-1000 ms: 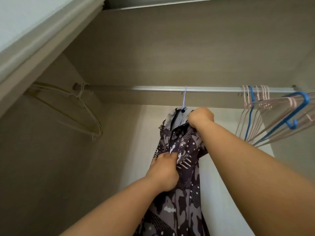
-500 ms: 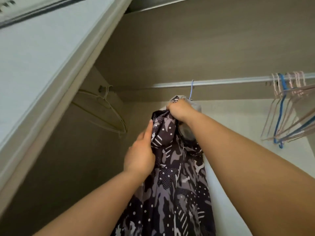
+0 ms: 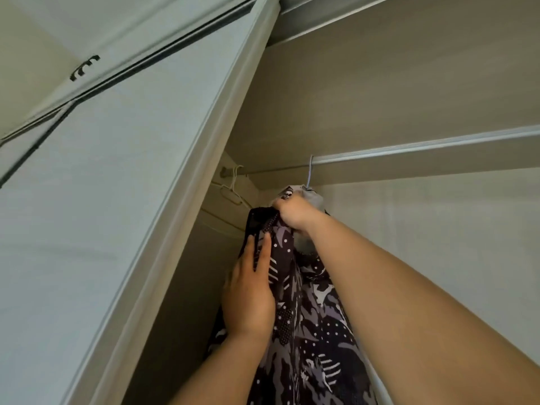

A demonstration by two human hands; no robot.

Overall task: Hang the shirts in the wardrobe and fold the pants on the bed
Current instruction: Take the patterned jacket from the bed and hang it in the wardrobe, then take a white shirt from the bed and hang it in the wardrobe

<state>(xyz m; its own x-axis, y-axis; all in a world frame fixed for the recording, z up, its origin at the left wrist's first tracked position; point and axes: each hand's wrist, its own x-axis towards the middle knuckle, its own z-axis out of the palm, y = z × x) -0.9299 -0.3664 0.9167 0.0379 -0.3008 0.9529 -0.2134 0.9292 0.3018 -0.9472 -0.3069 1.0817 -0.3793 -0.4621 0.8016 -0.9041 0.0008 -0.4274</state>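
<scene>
Evidently finishing hanging the patterned shirt [image 3: 306, 331], hooked by its blue hanger hook [image 3: 310, 171] onto the rail [image 3: 423, 144] toward one o'clock. Pinching the collar [image 3: 312, 197] at twelve o'clock with the right grip [image 3: 292, 213], clamped on cloth; pressing the shirt front at eight o'clock with the left grip [image 3: 248, 299], fingers [image 3: 263, 252] straight. Next, probably: release the collar, smooth downward, confirm the hook's seat.

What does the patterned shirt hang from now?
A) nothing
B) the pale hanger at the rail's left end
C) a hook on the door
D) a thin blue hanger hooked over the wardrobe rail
D: the blue hanger is hooked over the rail, and the patterned shirt drops from it, its top gripped by the right hand.
</scene>
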